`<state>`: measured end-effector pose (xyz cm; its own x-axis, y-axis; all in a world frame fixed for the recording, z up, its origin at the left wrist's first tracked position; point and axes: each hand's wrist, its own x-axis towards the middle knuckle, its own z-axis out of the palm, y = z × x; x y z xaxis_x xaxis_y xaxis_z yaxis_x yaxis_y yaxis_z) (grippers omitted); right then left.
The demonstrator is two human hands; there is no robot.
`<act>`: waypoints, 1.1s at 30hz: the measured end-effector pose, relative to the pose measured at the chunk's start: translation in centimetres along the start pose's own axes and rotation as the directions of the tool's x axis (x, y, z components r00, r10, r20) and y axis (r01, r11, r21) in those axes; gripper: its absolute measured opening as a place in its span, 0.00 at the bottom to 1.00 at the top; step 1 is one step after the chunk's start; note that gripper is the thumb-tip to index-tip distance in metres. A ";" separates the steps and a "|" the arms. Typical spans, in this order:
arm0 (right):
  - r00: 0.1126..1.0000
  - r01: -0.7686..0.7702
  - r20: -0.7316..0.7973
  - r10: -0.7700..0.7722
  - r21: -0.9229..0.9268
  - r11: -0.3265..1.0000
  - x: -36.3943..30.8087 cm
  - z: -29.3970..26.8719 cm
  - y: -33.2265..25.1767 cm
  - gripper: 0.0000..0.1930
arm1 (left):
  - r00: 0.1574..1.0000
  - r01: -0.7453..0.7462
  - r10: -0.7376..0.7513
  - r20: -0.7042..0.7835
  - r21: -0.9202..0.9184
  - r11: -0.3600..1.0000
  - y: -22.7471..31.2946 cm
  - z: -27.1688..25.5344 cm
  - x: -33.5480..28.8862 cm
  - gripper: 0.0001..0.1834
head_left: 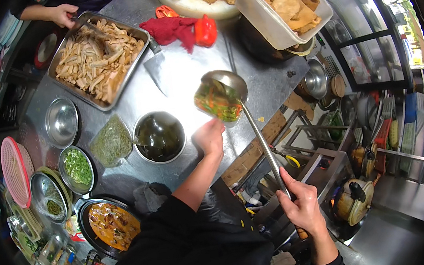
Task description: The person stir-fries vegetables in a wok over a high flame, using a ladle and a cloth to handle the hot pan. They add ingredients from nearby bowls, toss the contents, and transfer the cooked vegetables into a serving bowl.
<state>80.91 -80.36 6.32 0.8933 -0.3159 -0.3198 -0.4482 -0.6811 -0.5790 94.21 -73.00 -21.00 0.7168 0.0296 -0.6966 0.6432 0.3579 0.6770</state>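
My right hand (303, 203) is closed round the long handle of a metal ladle (264, 150). Its round bowl is above the steel table, left of the handle. Against that bowl tilts a clear container of chopped green and orange vegetables (217, 101), blurred by motion. My left hand (210, 137) grips its lower edge; the fingertips are smeared. Just left of this hand stands a round steel pot of dark liquid (159, 137). Beside the pot lies a clear bag of dried green herbs (111, 141).
A co-worker's hand (63, 15) is at a tray of sliced food (98, 64). A cleaver (155, 70) lies beside it. Right stand a tub of brown slabs (289, 9) and a kettle on a lit burner (352, 200). Near left is a dish of orange stew (113, 225).
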 end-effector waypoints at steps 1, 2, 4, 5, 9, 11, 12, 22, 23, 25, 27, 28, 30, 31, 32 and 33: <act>1.000 0.023 -0.018 -0.023 -0.019 1.000 -0.1 0.2 0.0 0.24 | 1.000 0.002 -0.002 0.001 -0.002 1.000 0.1 0.0 -0.1 0.09; 0.998 0.044 -0.034 -0.046 -0.041 0.998 -0.4 0.5 0.2 0.24 | 1.000 0.007 -0.007 0.001 -0.006 1.000 0.2 0.0 -0.2 0.09; 0.998 0.047 -0.027 -0.049 -0.066 0.997 -0.5 0.3 0.0 0.24 | 1.000 -0.009 0.009 0.002 0.012 1.000 -0.1 -0.2 0.0 0.09; 1.000 0.028 -0.006 -0.028 -0.069 0.997 -0.4 -0.1 -0.3 0.24 | 1.000 -0.018 0.018 0.003 0.022 1.000 -0.1 -0.2 0.0 0.09; 0.996 0.063 -0.050 -0.068 -0.094 0.994 -1.0 0.5 0.0 0.24 | 0.999 0.042 -0.042 -0.016 -0.014 0.999 0.3 -0.3 -0.6 0.09; 1.000 0.028 -0.009 -0.029 -0.071 0.997 -0.7 -0.1 -0.4 0.24 | 0.999 0.049 -0.049 -0.008 -0.009 0.999 0.6 -0.4 -1.0 0.08; 1.000 0.011 0.011 -0.010 -0.060 0.998 -0.6 -0.3 -0.5 0.24 | 0.998 0.071 -0.070 0.004 -0.022 0.997 0.4 -0.5 -1.2 0.08; 0.998 0.059 0.004 -0.059 -0.100 0.993 -0.6 0.5 -0.1 0.25 | 0.972 0.176 -0.175 0.158 0.007 0.984 -2.3 -0.7 -5.3 0.06; 0.998 0.060 0.016 -0.058 -0.103 0.993 -0.4 0.3 -0.2 0.25 | 0.971 0.175 -0.180 0.157 0.045 0.984 -2.4 -0.6 -5.5 0.06; 0.998 0.069 0.012 -0.068 -0.107 0.992 -0.4 0.4 -0.3 0.25 | 0.966 0.174 -0.190 0.177 0.105 0.979 -2.4 -0.4 -6.1 0.05; 0.996 0.086 -0.016 -0.088 -0.108 0.990 -0.6 0.7 -0.3 0.25 | 0.961 0.171 -0.194 0.198 0.129 0.977 -2.3 -0.2 -6.5 0.05; 0.996 0.083 -0.005 -0.084 -0.108 0.991 -0.6 0.6 -0.3 0.25 | 0.958 0.170 -0.197 0.209 0.142 0.975 -2.3 -0.1 -6.7 0.05; 0.997 0.083 0.016 -0.082 -0.107 0.991 -0.4 0.4 -0.2 0.26 | 0.951 0.188 -0.215 0.223 0.137 0.973 -1.6 0.2 -7.2 0.07; 0.997 0.082 0.007 -0.081 -0.107 0.991 -0.5 0.6 -0.2 0.26 | 0.947 0.197 -0.224 0.230 0.135 0.971 -1.3 0.4 -7.4 0.08; 0.997 0.079 0.001 -0.080 -0.107 0.991 -0.7 0.8 -0.1 0.26 | 0.943 0.201 -0.229 0.241 0.134 0.970 -1.2 0.5 -7.5 0.08; 0.997 0.077 -0.006 -0.078 -0.107 0.991 -0.7 0.9 -0.1 0.26 | 0.939 0.205 -0.233 0.253 0.133 0.970 -1.2 0.7 -7.7 0.09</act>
<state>80.24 -79.48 5.91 0.9258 -0.2654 -0.2691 -0.3714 -0.7703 -0.5183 88.12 -74.27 -16.30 0.5911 -0.2916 -0.7520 0.8065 0.2285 0.5453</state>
